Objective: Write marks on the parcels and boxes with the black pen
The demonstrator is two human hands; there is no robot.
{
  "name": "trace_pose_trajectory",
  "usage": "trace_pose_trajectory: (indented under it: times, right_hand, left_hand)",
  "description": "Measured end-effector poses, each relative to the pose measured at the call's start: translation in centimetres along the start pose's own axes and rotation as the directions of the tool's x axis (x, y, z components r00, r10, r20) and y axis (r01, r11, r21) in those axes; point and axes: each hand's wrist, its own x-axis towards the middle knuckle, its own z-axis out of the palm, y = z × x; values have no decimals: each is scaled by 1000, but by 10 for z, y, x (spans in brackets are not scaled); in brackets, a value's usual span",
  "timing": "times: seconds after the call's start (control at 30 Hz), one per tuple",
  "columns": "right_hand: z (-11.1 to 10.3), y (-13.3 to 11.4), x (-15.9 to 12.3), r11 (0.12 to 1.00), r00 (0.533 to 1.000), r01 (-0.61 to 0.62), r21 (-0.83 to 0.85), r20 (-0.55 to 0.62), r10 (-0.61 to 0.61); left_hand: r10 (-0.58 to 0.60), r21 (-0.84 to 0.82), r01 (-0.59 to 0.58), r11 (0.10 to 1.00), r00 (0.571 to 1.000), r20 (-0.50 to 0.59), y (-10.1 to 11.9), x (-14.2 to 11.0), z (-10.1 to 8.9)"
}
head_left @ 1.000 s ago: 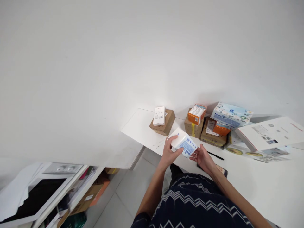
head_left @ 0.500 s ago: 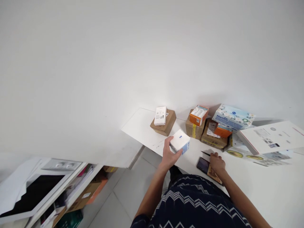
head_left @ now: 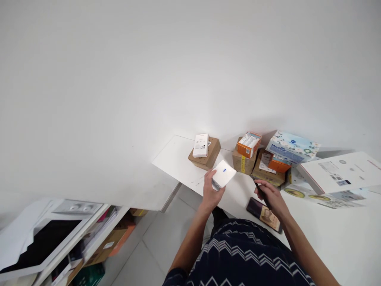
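Note:
My left hand grips a small white box by its sides, above the front edge of the white table. A small blue mark shows on the box's white face. To the right, my right hand is closed around a black pen, raised a little with its tip toward the back left. Under that hand a phone with a banknote-like paper on it lies on the table. A cardboard box with a flat white box on top stands beyond my left hand.
Along the wall stand a brown carton topped by an orange box, another carton, a light-blue box and a large white box leaning at the right. At lower left is a shelf with papers and cartons.
My right hand left the small box, reached right to the table and picked up the pen. My left hand kept the box and turned it so its white face shows.

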Motion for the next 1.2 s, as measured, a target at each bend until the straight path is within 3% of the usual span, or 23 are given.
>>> trace_pose_trajectory:
  times: [0.07,0.17,0.33,0.43,0.63,0.93,1.2]
  right_hand:
    - [5,-25,-12,938,994,-71,340,99,39]
    - [13,-52,-28,882,991,-30,471,129,-36]
    - [33,-69,-42,914,967,233,331,18,-253]
    - [43,-70,-43,923,949,312,224,-25,-314]
    - [57,-79,-38,935,928,353,35,113,-355]
    - [70,-70,-30,790,832,554,-263,141,-537]
    - [71,-77,-33,762,839,544,-351,199,-507]
  left_hand:
    - [-7,-9,7,1000,1000,12,3,0,1]
    - [-33,-31,34,999,998,45,7,-2,2]
    - [-72,-79,79,994,993,91,10,-7,7]
    - [-74,-95,83,992,992,98,13,-7,8]
    - [-83,-141,107,984,983,166,22,-7,7]
    - [-120,-164,170,972,953,279,23,-11,9]
    - [-69,-142,114,983,956,286,22,-12,9]
